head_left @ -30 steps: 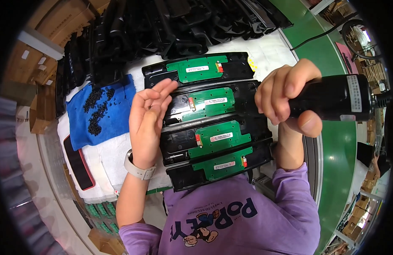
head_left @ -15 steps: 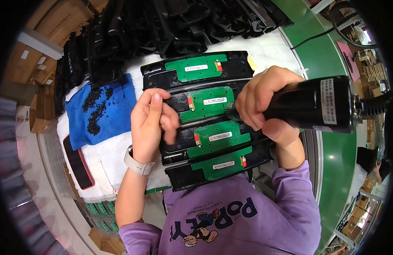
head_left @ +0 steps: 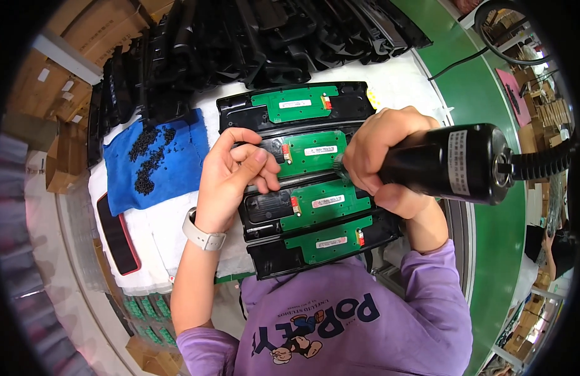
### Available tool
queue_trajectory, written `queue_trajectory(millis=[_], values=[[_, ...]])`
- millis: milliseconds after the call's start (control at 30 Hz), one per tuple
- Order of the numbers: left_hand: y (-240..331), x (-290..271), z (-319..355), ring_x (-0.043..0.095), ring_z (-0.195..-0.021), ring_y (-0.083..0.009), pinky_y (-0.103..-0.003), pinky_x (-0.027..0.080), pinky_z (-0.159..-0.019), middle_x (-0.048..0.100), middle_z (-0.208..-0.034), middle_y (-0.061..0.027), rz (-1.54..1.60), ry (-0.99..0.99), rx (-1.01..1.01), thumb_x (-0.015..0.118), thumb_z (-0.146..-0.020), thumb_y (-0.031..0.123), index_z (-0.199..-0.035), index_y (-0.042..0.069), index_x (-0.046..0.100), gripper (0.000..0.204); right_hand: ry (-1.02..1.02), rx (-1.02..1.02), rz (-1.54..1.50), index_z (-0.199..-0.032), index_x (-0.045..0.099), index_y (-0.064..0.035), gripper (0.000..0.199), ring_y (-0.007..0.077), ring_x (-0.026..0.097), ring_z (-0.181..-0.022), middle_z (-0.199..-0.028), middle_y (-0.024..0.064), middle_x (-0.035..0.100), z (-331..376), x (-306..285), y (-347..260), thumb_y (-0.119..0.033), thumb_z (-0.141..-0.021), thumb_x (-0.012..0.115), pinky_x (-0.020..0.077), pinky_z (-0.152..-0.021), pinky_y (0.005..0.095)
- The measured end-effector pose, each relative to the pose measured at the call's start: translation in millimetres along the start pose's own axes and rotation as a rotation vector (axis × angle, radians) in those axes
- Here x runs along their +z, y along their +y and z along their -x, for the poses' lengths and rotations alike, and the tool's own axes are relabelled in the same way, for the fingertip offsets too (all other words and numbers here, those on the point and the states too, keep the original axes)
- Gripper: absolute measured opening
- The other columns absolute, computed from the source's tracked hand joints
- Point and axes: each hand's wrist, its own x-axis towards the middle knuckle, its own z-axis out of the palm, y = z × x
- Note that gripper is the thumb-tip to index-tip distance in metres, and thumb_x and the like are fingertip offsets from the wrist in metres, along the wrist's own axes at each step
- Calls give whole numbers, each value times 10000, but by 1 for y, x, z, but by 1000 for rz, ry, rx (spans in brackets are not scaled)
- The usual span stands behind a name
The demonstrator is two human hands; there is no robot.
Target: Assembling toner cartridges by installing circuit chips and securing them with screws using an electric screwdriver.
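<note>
My right hand point(head_left: 385, 147) is wrapped round a black electric screwdriver point(head_left: 437, 160). Its tip points left and meets the right end of a green circuit board point(head_left: 299, 164), second from the far side. That board lies in a black plastic housing point(head_left: 272, 145). Over the housing's left end hovers my left hand point(head_left: 224, 178), fingers curled and thumb pressed toward them; whatever they pinch is too small or hidden to make out. Farther off lies another housing with its board point(head_left: 290, 114). Two more boards, a third point(head_left: 340, 210) and the nearest point(head_left: 327, 254), lie in housings closer to me.
Small black screws point(head_left: 146, 182) lie in heaps on a blue cloth point(head_left: 117, 160) at the left. A phone point(head_left: 117, 235) rests near the white table cover's left edge. Black plastic housings point(head_left: 240, 44) are piled at the back. From the screwdriver a coiled cable point(head_left: 541, 166) runs right.
My left hand has shifted slightly right, its thumb now bent across toward the fingers. The screwdriver's rear end has swung a little left and nearer, with its tip at the same board.
</note>
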Motion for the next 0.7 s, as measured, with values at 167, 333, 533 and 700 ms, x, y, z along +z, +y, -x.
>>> queue_trajectory(millis=[167,333,533,700], values=[[0,0,0,633,-612,-179,-231,478,-541,638,-749,-121,-44,-5,-18,557,-857,44,-909,-4,512,83,-22,-39,40,-711,471,-23,322,96,408,-364,-499,27,458,-1,-1,1,-196,-704,742,335,-344,218],[2,1,3,604,-529,-150,-203,438,-470,631,-686,-104,-35,33,-27,578,-857,73,-810,-6,556,95,147,35,-188,-835,469,-18,362,95,420,-412,-552,13,473,-2,6,0,-251,-723,722,341,-397,226],[10,10,13,575,-513,-104,-180,412,-464,604,-647,-79,-96,111,12,582,-851,59,-762,-14,581,116,117,-299,-544,-990,448,-30,386,126,447,-433,-586,23,471,-17,-11,-2,-306,-799,639,389,-466,276],[13,21,18,617,-580,-114,-176,462,-526,621,-666,-81,-114,-19,30,622,-789,-25,-787,-40,578,46,169,-343,-657,-1041,448,-50,397,101,495,-442,-625,-11,506,-25,-4,-6,-378,-846,559,427,-510,279]])
